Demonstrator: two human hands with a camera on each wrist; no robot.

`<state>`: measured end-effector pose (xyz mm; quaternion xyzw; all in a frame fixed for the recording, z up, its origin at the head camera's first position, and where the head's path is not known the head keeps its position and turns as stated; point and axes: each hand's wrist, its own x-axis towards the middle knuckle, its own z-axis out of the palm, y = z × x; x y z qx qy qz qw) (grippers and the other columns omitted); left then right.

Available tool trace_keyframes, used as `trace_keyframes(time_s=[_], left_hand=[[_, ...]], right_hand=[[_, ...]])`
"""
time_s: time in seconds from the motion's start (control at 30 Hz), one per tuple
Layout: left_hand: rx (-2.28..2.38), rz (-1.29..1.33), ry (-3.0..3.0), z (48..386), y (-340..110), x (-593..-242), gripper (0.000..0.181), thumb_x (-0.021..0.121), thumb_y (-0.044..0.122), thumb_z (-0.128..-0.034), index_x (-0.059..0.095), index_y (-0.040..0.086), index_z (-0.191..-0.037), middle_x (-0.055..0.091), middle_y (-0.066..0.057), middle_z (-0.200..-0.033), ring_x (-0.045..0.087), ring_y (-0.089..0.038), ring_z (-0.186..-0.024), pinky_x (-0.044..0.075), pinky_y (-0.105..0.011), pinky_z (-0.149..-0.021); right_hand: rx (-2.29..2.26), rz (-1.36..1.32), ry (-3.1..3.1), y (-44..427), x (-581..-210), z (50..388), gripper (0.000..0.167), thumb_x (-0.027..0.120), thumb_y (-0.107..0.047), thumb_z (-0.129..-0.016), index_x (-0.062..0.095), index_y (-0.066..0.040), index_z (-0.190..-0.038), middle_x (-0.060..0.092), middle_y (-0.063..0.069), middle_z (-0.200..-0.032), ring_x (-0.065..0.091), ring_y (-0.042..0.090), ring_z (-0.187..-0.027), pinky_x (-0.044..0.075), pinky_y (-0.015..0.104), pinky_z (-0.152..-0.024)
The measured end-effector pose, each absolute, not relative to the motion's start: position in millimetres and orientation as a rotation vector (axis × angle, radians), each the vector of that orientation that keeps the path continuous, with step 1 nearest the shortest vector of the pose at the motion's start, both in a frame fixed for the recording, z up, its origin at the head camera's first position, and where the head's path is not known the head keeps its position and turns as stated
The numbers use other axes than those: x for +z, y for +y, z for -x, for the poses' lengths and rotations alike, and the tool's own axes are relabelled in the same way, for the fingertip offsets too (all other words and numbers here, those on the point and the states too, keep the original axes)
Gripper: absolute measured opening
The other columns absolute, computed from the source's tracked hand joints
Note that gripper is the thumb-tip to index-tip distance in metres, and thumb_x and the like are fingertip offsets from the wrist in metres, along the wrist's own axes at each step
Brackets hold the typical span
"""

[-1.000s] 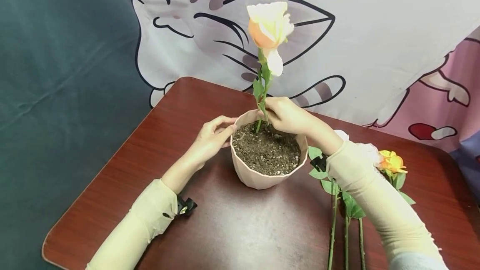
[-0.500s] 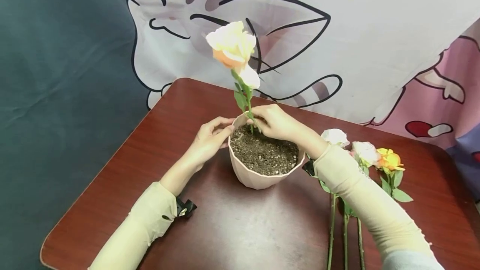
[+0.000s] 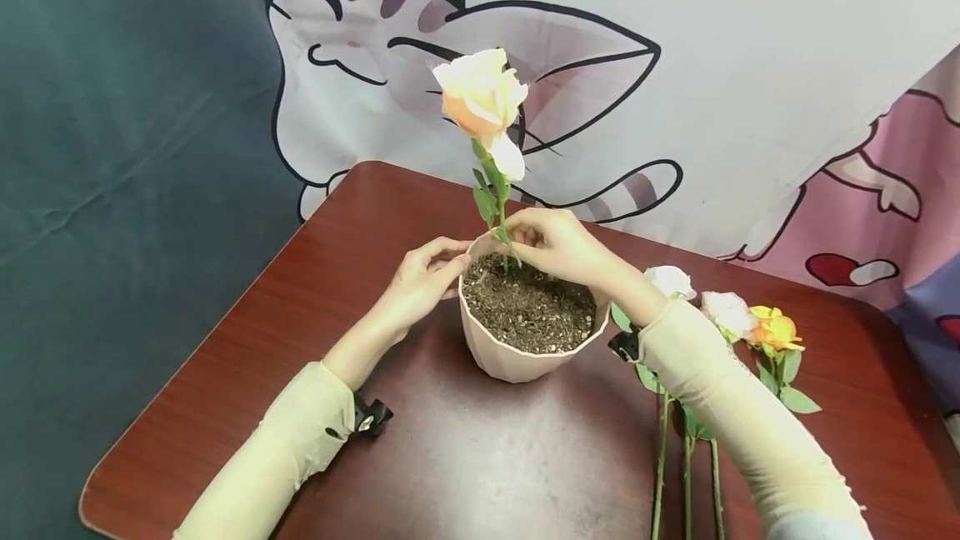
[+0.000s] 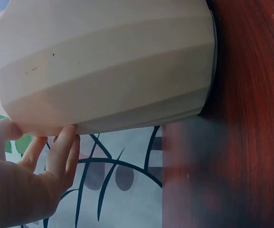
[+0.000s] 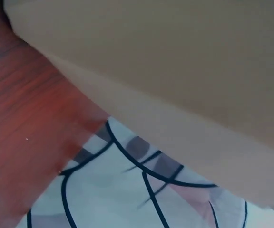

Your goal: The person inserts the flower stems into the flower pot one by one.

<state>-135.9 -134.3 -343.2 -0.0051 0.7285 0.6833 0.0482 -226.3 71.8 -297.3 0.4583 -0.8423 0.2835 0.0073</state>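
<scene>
A pale peach-white rose (image 3: pixel 480 94) stands upright with a slight lean to the left, its green stem in dark soil (image 3: pixel 528 307) near the back of a cream faceted pot (image 3: pixel 517 357). My right hand (image 3: pixel 558 244) reaches over the pot and pinches the stem low down, close to the soil. At the pot's back left, my left hand (image 3: pixel 423 277) grips the rim. The left wrist view has the left hand (image 4: pixel 37 171) with its thumb at the rim and fingers against the outer wall. Only the pot's wall (image 5: pixel 151 61) shows beside the right wrist; that hand is out of that view.
Several cut flowers lie to the right: a white rose (image 3: pixel 670 282), a pale pink rose (image 3: pixel 727 313) and an orange-yellow rose (image 3: pixel 776 329), partly under the right forearm. The reddish-brown table (image 3: pixel 480 457) ends before a cat-print cloth (image 3: pixel 600 73).
The rose in the pot has swung left and lower, then shifted slightly right. My right hand has moved a little down with the stem. The left hand stays on the rim.
</scene>
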Motion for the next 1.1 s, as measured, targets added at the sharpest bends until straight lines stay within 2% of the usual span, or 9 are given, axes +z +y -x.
trace_keyframes(time_s=[0.17,0.3,0.4,0.7,0.83,1.1], left_hand=[[2.070,0.018,2.235,135.9,-134.4,-343.2,0.029,0.054,0.019,-0.0954,0.057,0.011,-0.123,0.059,-0.011,-0.116,0.059,-0.017,-0.101,0.056,-0.033,-0.080],[2.052,0.017,2.249,136.7,-135.6,-341.2,0.030,0.053,0.019,-0.0960,0.057,0.011,-0.124,0.058,-0.010,-0.119,0.058,-0.019,-0.107,0.055,-0.035,-0.082],[2.042,0.019,2.250,137.0,-135.8,-340.2,0.030,0.053,0.019,-0.0963,0.056,0.012,-0.125,0.058,-0.011,-0.119,0.057,-0.020,-0.109,0.055,-0.035,-0.083],[1.984,0.047,2.262,134.0,-137.0,-342.6,0.032,0.054,0.024,-0.0957,0.056,0.015,-0.126,0.058,-0.012,-0.116,0.057,-0.016,-0.102,0.055,-0.031,-0.081],[1.969,0.047,2.269,134.0,-137.2,-343.4,0.032,0.054,0.024,-0.0956,0.056,0.014,-0.126,0.059,-0.011,-0.115,0.058,-0.014,-0.101,0.055,-0.029,-0.080],[2.001,0.041,2.275,137.3,-136.8,-345.3,0.034,0.053,0.024,-0.0961,0.055,0.011,-0.127,0.058,-0.012,-0.116,0.058,-0.011,-0.097,0.055,-0.024,-0.075]], right_hand=[[0.922,-1.376,-2.595,92.4,-282.7,217.5,0.031,0.071,-0.017,-0.084,0.064,-0.008,-0.113,0.062,-0.002,-0.079,0.057,0.008,-0.070,0.049,0.026,-0.059],[1.017,-1.267,-2.616,116.6,-271.1,206.8,0.030,0.067,-0.020,-0.088,0.063,-0.010,-0.116,0.062,-0.004,-0.081,0.058,0.008,-0.071,0.048,0.022,-0.059],[1.117,-1.188,-2.639,136.0,-267.4,198.7,0.030,0.066,-0.016,-0.088,0.062,-0.010,-0.117,0.061,-0.002,-0.079,0.057,0.009,-0.068,0.046,0.021,-0.056],[1.008,-0.847,-2.707,193.8,-287.5,166.3,0.025,0.068,-0.020,-0.087,0.065,-0.017,-0.112,0.060,-0.007,-0.080,0.058,0.004,-0.073,0.045,0.016,-0.059],[1.012,-0.672,-2.787,218.2,-300.0,146.2,0.022,0.069,-0.020,-0.085,0.066,-0.016,-0.107,0.062,-0.007,-0.078,0.056,0.005,-0.066,0.044,0.018,-0.054],[1.005,-0.589,-2.874,254.6,-319.2,114.0,0.017,0.071,-0.013,-0.083,0.068,-0.013,-0.100,0.063,-0.001,-0.071,0.054,0.007,-0.057,0.040,0.019,-0.046]])
